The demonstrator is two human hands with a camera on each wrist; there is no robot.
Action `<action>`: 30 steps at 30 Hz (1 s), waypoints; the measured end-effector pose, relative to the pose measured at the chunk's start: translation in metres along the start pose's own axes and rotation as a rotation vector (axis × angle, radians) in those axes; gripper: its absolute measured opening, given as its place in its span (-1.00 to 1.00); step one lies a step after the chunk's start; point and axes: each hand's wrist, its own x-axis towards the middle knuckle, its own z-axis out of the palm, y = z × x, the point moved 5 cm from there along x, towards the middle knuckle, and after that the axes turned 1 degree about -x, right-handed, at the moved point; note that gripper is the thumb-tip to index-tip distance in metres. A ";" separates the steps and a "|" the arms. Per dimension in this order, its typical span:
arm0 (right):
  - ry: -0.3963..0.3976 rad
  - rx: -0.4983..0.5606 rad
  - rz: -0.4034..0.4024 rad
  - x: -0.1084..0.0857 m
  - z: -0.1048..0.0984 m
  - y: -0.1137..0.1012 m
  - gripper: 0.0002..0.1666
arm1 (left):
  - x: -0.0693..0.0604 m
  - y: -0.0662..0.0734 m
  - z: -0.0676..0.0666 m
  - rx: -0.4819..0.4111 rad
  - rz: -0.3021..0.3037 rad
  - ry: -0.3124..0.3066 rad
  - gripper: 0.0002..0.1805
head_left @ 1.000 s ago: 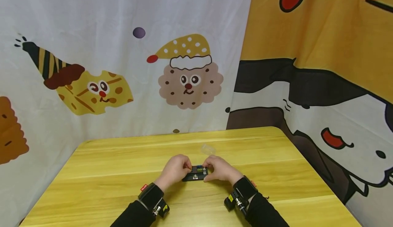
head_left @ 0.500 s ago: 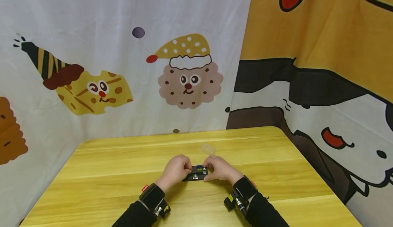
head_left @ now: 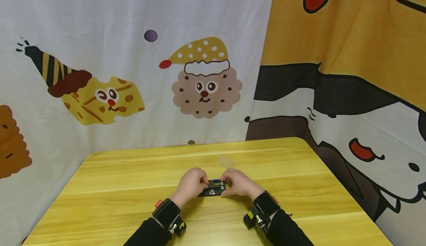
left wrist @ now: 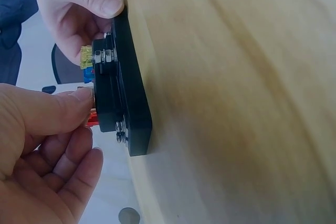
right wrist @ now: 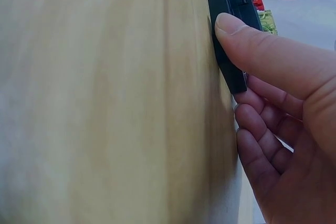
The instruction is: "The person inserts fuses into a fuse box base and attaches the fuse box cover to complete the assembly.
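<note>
A black fuse block (head_left: 213, 191) stands on the table between my hands, with metal screw studs along its side. In the left wrist view, a yellow blade fuse (left wrist: 86, 56), a blue one (left wrist: 88, 74) and a red one (left wrist: 93, 118) stick out of its top. My left hand (head_left: 192, 183) pinches a small blade fuse at the block's top between thumb and forefinger; the fingertips hide most of it. My right hand (head_left: 240, 184) grips the block's right end, thumb (right wrist: 239, 32) on the near edge of its base and fingers behind.
A clear plastic cover (head_left: 226, 161) lies on the wooden table (head_left: 133, 187) just beyond my right hand. Printed cloth curtains (head_left: 206, 17) hang behind the table and along its right side.
My left wrist has shifted very slightly to the right. The right hand, the fuse block and the clear cover stay where they were.
</note>
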 end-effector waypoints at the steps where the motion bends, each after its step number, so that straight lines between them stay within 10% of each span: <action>1: -0.002 -0.001 0.003 0.000 0.000 0.000 -0.51 | 0.000 0.000 0.000 -0.002 -0.006 -0.001 -0.75; 30: -0.012 -0.003 0.006 0.002 0.003 0.003 -0.52 | 0.000 -0.001 0.002 0.019 -0.004 0.014 -0.72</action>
